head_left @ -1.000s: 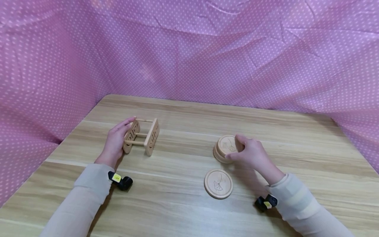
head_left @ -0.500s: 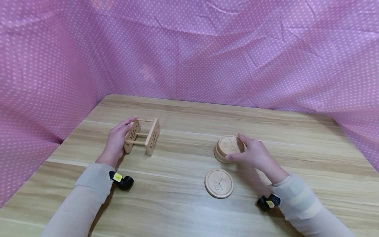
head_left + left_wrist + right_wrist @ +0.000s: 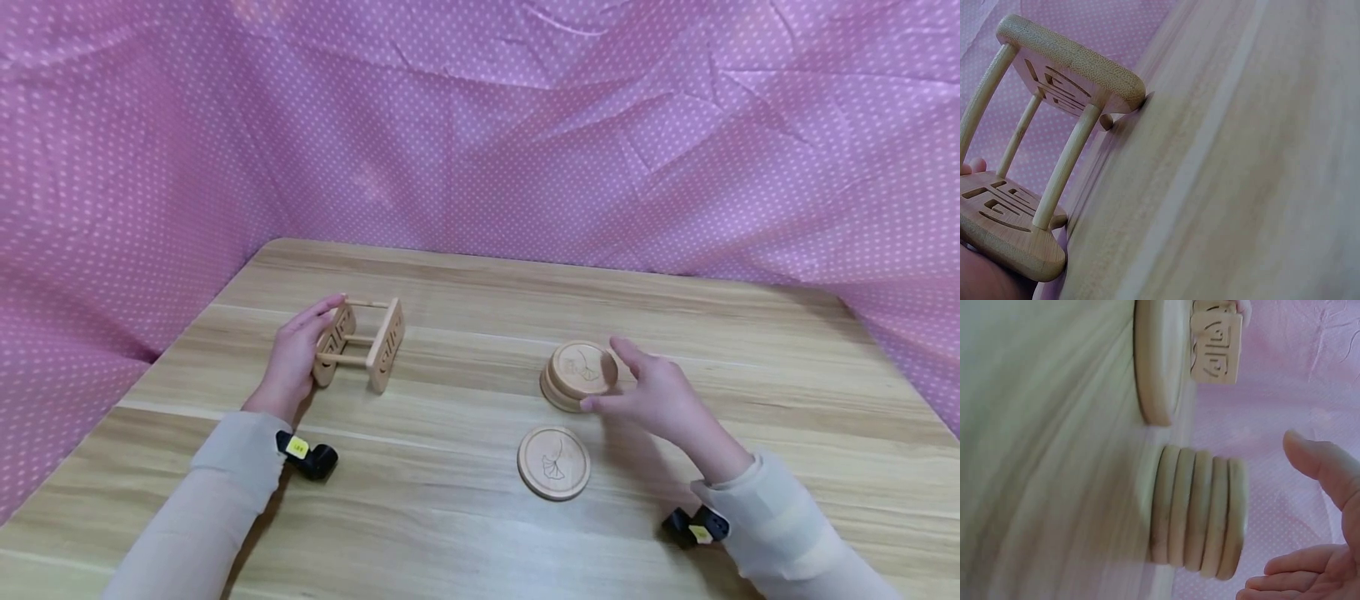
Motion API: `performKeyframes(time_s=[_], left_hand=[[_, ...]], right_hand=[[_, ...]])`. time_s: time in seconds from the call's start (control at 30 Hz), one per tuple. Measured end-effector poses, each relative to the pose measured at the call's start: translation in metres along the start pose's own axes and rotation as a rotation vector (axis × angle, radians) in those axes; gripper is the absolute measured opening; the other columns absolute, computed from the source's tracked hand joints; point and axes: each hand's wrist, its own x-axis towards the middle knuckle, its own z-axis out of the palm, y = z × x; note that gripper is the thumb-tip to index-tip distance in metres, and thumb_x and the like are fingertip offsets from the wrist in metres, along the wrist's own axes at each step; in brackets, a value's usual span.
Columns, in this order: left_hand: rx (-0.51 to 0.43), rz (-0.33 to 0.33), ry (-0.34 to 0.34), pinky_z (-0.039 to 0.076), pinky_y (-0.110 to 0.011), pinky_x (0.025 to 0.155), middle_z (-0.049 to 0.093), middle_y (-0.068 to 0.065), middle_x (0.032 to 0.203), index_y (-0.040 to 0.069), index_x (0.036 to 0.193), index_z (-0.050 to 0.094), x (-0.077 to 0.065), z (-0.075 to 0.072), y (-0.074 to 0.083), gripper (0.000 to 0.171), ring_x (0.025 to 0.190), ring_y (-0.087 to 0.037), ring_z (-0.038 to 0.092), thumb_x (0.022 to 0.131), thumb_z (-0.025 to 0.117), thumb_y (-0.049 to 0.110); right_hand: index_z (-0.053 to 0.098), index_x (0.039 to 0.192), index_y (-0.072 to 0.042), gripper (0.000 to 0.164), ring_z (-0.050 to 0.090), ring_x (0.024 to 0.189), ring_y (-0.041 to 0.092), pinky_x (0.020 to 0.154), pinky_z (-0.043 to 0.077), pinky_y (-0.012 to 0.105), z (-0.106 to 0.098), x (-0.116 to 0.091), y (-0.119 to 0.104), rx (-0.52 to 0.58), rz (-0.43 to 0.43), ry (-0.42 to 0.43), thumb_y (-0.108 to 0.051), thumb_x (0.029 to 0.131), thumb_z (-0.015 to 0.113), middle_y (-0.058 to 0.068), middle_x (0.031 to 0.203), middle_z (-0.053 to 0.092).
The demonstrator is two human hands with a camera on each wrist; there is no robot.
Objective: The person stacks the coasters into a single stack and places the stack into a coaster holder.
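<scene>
My left forearm, in a pale sleeve [image 3: 213,500], slants up from the bottom left of the frame, a black wrist camera [image 3: 307,458] strapped on its inner side. At its end, left of centre, my left hand [image 3: 288,358] holds the wooden rack [image 3: 386,346] by its left panel: palm along the outer face, fingertips bent over the far end. I cannot see my thumb. The rack's two cut-out panels stand parallel, their long edges running from near to far with a slight slant to the right, and slim rods cross between them from left to right.

Right of centre and lower down, a single round coaster [image 3: 553,463] lies flat on the counter [image 3: 435,517], its engraved leaf fanning toward me, the stem pointing up the frame. Just above it sits the stack of coasters [image 3: 582,369], five in the right wrist view, faces up, edges slightly uneven.

On the stack's right, my right hand [image 3: 660,398] has nothing in its grasp; thumb and fingers are spread wide, facing the stack, with a gap showing in the wrist view. My right forearm comes in from the lower right corner, slanting up and left.
</scene>
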Motion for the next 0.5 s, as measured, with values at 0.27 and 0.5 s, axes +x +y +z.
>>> performKeyframes(time_s=[0.27,0.5], left_hand=[[-0.012,0.001,0.001,0.023,-0.035,0.115,0.030,0.002,0.151,0.012,0.138,0.043,-0.002,0.001,-0.001,0.041,0.139,-0.020,0.024,0.098,0.043,0.023],[-0.006,0.017,0.002,0.023,-0.035,0.115,0.032,0.001,0.150,0.011,0.139,0.042,-0.004,0.002,-0.002,0.042,0.139,-0.019,0.025,0.099,0.044,0.023]], right_hand=[[0.051,0.124,-0.004,0.070,0.059,0.099,0.031,0.088,0.047,0.049,0.007,-0.018,-0.005,-0.007,-0.118,0.029,-0.033,0.068,0.081,0.005,0.109,0.065],[0.038,0.138,0.003,0.092,0.045,0.122,0.042,0.102,0.036,0.053,0.012,-0.032,-0.010,0.046,-0.135,0.004,-0.035,0.066,0.082,0.013,0.130,0.055]])
